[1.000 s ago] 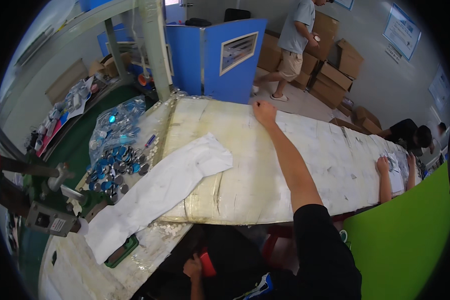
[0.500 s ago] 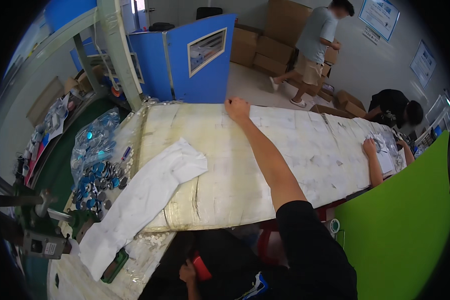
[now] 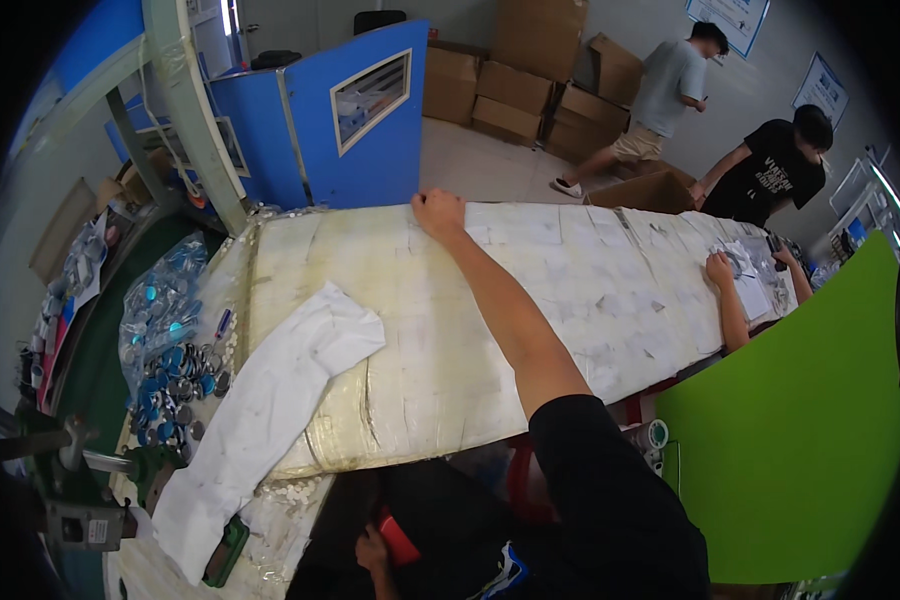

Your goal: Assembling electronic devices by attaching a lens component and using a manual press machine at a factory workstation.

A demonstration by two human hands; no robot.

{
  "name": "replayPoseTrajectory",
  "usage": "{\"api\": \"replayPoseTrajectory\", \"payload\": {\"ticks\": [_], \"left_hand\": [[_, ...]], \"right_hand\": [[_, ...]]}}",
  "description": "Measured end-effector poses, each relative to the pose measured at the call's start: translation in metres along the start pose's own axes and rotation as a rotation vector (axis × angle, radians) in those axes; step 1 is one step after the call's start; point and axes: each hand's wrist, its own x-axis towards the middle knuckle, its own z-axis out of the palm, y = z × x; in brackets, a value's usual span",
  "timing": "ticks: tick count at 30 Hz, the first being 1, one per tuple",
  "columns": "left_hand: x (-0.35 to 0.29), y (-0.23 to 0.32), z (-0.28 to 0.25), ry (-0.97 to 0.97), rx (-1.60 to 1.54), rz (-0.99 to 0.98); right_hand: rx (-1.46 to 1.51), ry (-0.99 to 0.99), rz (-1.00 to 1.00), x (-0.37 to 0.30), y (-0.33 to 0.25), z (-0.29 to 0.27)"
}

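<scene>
My right arm reaches across the table, and my right hand (image 3: 438,212) rests at the far edge with its fingers curled in. Whether anything is inside that fist is hidden. Low in the picture, my left hand (image 3: 372,550) is close to my lap with its fingers drawn together. A red object (image 3: 399,540) shows right beside those fingers; I cannot tell whether they grip it. Left of my right arm, a long white cloth (image 3: 270,390) lies slantwise over the yellowed, film-covered tabletop (image 3: 450,330).
Round blue and silver metal discs (image 3: 170,395) are heaped left of the cloth, beside a clear plastic bag (image 3: 160,300). A hand-press machine (image 3: 85,500) stands at lower left. A green panel (image 3: 790,440) borders the right; another person's hand (image 3: 718,268) touches the table there.
The view has shifted a little, while both my hands keep their positions. In the background, the walking person has moved along the wall, and the bent person has straightened beside a cardboard box.
</scene>
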Motion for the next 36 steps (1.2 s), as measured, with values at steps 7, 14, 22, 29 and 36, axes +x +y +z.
{"api": "replayPoseTrajectory", "payload": {"ticks": [7, 14, 22, 29, 36], "left_hand": [[0.003, -0.002, 0.002, -0.006, 0.033, 0.004], [0.006, -0.006, 0.006, 0.016, 0.028, 0.030], [0.008, -0.006, 0.009, 0.032, 0.068, 0.012], [0.009, -0.011, 0.013, 0.116, 0.065, 0.055], [0.009, -0.010, 0.015, 0.137, 0.056, 0.065]], "right_hand": [[0.030, 0.009, 0.006, 0.002, 0.003, 0.003], [0.017, -0.046, 0.029, 0.001, -0.001, 0.000], [-0.011, -0.072, 0.034, 0.001, -0.002, -0.002], [0.007, -0.080, 0.031, 0.001, -0.004, -0.002], [-0.003, -0.064, 0.043, 0.003, -0.001, -0.001]]}}
